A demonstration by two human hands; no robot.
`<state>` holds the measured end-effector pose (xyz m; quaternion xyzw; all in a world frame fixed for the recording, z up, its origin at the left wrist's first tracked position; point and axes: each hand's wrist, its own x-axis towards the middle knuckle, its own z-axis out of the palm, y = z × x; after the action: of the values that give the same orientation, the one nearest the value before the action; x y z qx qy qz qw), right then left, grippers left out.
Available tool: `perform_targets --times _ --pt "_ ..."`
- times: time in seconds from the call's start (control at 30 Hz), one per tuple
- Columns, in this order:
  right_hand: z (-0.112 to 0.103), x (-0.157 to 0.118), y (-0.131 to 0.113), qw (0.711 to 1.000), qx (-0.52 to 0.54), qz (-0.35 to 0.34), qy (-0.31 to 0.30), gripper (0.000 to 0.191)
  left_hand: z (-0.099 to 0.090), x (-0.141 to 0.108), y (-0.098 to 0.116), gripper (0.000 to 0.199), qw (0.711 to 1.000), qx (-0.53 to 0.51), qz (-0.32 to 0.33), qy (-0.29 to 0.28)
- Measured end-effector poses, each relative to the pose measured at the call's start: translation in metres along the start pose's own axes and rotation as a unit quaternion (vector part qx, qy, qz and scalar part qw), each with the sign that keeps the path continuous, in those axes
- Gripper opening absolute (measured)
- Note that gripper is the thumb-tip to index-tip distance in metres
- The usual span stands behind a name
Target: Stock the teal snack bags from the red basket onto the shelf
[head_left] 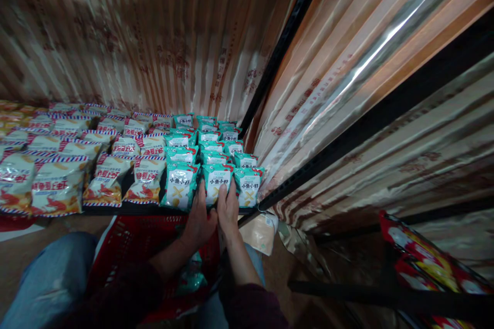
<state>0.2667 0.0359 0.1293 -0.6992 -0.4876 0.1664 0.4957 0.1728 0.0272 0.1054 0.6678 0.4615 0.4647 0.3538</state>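
Observation:
Three columns of teal and white snack bags stand upright on a dark shelf. At the front of the middle column, a teal bag (216, 180) has my two hands around its lower part. My left hand (199, 221) is at its lower left edge, fingers pointing up and held together. On its lower right side rests my right hand (228, 205), fingers closed against the packet. A neighbouring teal bag (180, 186) stands to the left, and another teal bag (248, 187) to the right.
White and orange snack bags (59, 185) fill the shelf to the left. Below the shelf, a red basket (131, 241) holds teal packets (193, 275). Black metal posts (285, 36) and wrapped corrugated sheets (185, 36) stand behind. Red and yellow packages (428, 257) lie at lower right.

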Motion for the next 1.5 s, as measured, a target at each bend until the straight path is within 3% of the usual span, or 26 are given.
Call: perform_targets --times 0.3,0.47,0.83,1.3,1.5 --pt "0.012 -0.006 0.011 0.994 -0.035 -0.074 0.066 0.062 0.001 -0.018 -0.007 0.073 0.994 0.049 0.097 0.002" --pt "0.014 -0.009 0.018 0.984 -0.065 -0.14 0.095 0.055 0.0 -0.019 -0.006 0.073 0.995 0.051 0.082 -0.027" --pt "0.002 -0.016 0.016 0.936 -0.124 -0.299 0.141 0.048 0.004 -0.023 -0.011 0.064 0.995 0.059 0.076 -0.016" --pt "0.002 -0.023 0.025 0.933 -0.16 -0.299 0.121 0.043 0.0 -0.022 -0.003 0.057 0.994 0.083 0.052 -0.043" --pt "0.007 -0.035 0.022 0.928 -0.19 -0.293 0.13 0.048 -0.008 -0.039 -0.011 0.055 0.984 0.12 0.128 -0.035"
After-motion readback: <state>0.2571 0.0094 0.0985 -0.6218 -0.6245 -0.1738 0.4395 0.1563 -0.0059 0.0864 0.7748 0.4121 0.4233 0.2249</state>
